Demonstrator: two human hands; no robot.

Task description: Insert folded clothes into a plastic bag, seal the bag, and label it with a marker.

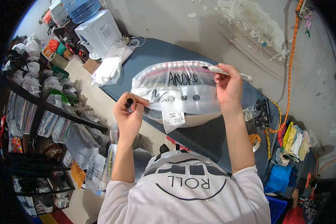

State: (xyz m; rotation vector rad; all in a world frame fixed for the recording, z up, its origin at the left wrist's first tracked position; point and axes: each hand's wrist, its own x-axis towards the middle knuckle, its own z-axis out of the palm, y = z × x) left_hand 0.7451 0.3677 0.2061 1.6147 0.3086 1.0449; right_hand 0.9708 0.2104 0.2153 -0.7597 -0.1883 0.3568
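Observation:
A clear plastic bag [196, 107] of folded cloth lies on the dark table before me, with black handwriting on its film and a paper receipt [173, 121] at its near edge. My right hand [228, 84] holds a white marker [226, 72], its black tip bare and pointing left over the bag's upper right part. My left hand [131, 112] has the marker's black cap [129, 102] between its curled fingers. The left fingertips are at the bag's left edge; whether they pinch the film, I cannot tell.
A white water dispenser [99, 32] and a plastic packet [112, 65] stand and lie at the table's far left. Right of the bag are a black metal device [264, 113] and a tape roll [254, 141]. Bagged laundry fills shelves [56, 107] at left. An orange cord [291, 64] hangs at right.

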